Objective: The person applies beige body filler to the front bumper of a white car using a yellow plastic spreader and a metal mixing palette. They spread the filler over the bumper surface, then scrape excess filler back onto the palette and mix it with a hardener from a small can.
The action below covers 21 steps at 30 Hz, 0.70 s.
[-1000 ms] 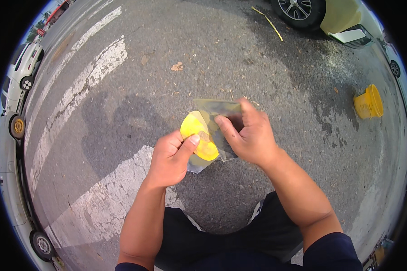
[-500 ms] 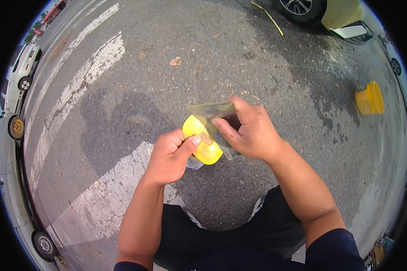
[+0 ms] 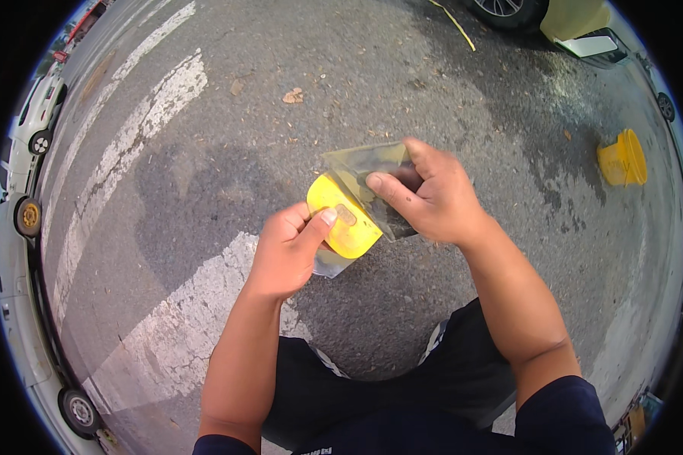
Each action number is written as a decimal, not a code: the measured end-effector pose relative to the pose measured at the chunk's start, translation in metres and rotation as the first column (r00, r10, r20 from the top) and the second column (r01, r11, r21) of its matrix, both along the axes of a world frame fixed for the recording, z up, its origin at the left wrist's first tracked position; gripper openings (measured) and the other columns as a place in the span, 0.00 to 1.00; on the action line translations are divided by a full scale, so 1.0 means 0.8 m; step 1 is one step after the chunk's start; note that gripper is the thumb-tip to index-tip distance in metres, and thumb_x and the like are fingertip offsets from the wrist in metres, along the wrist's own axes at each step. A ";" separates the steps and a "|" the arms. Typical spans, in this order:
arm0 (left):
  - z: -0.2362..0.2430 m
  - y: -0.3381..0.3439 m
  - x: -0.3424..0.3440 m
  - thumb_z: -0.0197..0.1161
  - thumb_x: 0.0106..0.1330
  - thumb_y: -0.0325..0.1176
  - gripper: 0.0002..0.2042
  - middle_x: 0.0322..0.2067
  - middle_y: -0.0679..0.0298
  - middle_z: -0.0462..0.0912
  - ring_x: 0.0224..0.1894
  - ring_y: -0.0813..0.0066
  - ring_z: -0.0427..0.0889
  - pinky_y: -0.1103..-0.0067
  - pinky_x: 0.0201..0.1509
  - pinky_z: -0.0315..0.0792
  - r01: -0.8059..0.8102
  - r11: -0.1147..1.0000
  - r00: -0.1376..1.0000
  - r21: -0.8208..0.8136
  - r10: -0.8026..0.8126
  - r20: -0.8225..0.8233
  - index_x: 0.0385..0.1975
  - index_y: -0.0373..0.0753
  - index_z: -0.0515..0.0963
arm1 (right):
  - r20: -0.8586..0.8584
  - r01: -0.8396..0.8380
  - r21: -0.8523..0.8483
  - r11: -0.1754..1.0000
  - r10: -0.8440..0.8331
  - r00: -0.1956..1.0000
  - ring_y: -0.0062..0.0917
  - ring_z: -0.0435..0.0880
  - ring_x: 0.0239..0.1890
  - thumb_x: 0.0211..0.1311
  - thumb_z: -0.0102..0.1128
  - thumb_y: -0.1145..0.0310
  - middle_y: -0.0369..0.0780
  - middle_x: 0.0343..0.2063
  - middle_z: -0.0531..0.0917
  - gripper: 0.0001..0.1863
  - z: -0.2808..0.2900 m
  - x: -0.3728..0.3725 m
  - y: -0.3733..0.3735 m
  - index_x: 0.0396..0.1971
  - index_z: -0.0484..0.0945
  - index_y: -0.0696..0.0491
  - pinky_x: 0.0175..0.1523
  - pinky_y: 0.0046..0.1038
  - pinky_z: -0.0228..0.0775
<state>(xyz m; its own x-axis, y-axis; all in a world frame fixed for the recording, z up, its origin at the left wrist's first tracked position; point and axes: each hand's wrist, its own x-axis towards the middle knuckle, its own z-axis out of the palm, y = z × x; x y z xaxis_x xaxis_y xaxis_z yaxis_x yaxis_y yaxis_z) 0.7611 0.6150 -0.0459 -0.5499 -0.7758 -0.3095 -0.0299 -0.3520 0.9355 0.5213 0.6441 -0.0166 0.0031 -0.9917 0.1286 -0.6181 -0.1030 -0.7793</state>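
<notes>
A flat yellow plastic scraper (image 3: 354, 237) with rounded corners and an oval mark in its middle is pinched in my left hand (image 3: 287, 250), the thumb pressed on top. Below it a piece of clear film (image 3: 332, 263) sticks out from under the fingers. My right hand (image 3: 436, 199) grips a translucent dark sheet of film (image 3: 360, 163) between thumb and fingers. The sheet's edge lies along the upper right side of the scraper, touching or very close to it. My right fingers are partly hidden behind the sheet.
A yellow bucket (image 3: 622, 159) stands on the asphalt at the right. At the top right are a car wheel (image 3: 502, 6) and a car mirror (image 3: 587, 46). A yellow strip (image 3: 457, 27) lies near that wheel. White vehicles (image 3: 24, 303) line the left side; painted stripes (image 3: 182, 334) cross the ground.
My right hand and the dark film have moved slightly up and to the right. The scraper has turned a little, showing more of its flat face and its straight right edge.
</notes>
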 end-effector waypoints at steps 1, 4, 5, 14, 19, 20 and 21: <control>0.000 -0.002 0.000 0.57 0.78 0.35 0.13 0.40 0.62 0.87 0.42 0.77 0.85 0.78 0.45 0.80 -0.039 0.999 0.999 0.033 0.040 -0.020 0.49 0.31 0.80 | 0.245 0.154 -0.022 0.988 -0.144 0.959 0.40 0.88 0.29 0.66 0.68 0.63 0.46 0.29 0.87 0.15 -0.001 -0.003 -0.005 0.41 0.76 0.60 0.38 0.36 0.81; 0.004 -0.003 -0.002 0.58 0.77 0.33 0.13 0.44 0.58 0.86 0.45 0.72 0.86 0.74 0.46 0.83 -0.148 0.989 0.987 0.003 0.148 -0.068 0.51 0.30 0.78 | 0.740 0.456 0.172 0.873 -0.420 0.525 0.32 0.88 0.33 0.69 0.66 0.64 0.43 0.36 0.86 0.16 -0.009 -0.010 -0.022 0.46 0.76 0.60 0.39 0.34 0.82; 0.005 -0.004 -0.003 0.58 0.77 0.32 0.13 0.46 0.57 0.86 0.46 0.71 0.86 0.73 0.46 0.84 -0.174 0.984 0.979 0.029 0.177 -0.099 0.52 0.30 0.77 | 0.777 0.459 0.301 0.836 -0.494 0.391 0.30 0.87 0.35 0.69 0.65 0.64 0.42 0.38 0.86 0.17 -0.012 -0.010 -0.024 0.48 0.75 0.61 0.40 0.34 0.82; -0.003 0.012 -0.036 0.54 0.78 0.29 0.16 0.61 0.52 0.76 0.62 0.61 0.79 0.61 0.65 0.77 -0.288 0.934 0.896 0.210 0.340 -0.285 0.62 0.33 0.68 | 0.831 0.392 0.454 0.800 -0.539 0.138 0.26 0.85 0.43 0.71 0.61 0.70 0.43 0.43 0.83 0.13 -0.029 0.054 -0.009 0.49 0.71 0.60 0.47 0.31 0.80; -0.002 0.020 -0.044 0.55 0.78 0.31 0.20 0.62 0.53 0.75 0.64 0.61 0.78 0.61 0.71 0.71 -0.219 0.944 0.856 0.245 0.306 -0.416 0.66 0.33 0.67 | 0.835 0.430 0.462 0.776 -0.544 0.084 0.26 0.84 0.42 0.71 0.60 0.70 0.43 0.43 0.83 0.14 -0.029 0.062 -0.012 0.51 0.70 0.59 0.45 0.30 0.80; -0.001 0.021 -0.045 0.55 0.78 0.31 0.20 0.63 0.53 0.75 0.64 0.61 0.77 0.61 0.72 0.70 -0.192 0.950 0.839 0.248 0.290 -0.460 0.67 0.33 0.67 | 0.837 0.440 0.455 0.774 -0.540 0.085 0.26 0.84 0.41 0.71 0.61 0.71 0.43 0.42 0.83 0.14 -0.029 0.062 -0.013 0.50 0.70 0.59 0.45 0.30 0.80; 0.000 0.022 -0.046 0.55 0.78 0.31 0.21 0.63 0.53 0.75 0.64 0.62 0.77 0.62 0.71 0.70 -0.189 0.948 0.850 0.255 0.288 -0.441 0.67 0.32 0.67 | 0.840 0.451 0.448 0.772 -0.537 0.085 0.26 0.85 0.41 0.71 0.61 0.71 0.42 0.42 0.83 0.14 -0.028 0.062 -0.013 0.50 0.71 0.59 0.45 0.30 0.80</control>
